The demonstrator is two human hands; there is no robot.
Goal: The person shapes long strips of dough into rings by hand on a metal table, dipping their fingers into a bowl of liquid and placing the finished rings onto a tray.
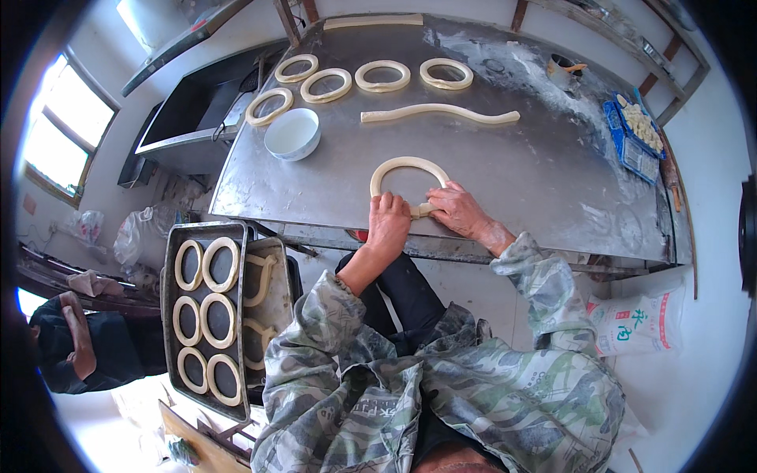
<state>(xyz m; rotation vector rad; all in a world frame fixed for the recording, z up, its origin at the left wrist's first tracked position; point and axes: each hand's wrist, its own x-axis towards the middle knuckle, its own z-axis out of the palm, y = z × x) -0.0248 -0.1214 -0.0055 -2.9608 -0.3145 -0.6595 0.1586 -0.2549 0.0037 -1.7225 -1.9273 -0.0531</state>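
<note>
At center frame, left hand (389, 224) and right hand (462, 211) pinch a dough loop (408, 162) low, apparently to hold its ends together.

Bright window (79, 106), L; white wall (714, 229), R; lg metal tbl (552, 197), ctr; pale tiled flr (490, 290) below.
</note>
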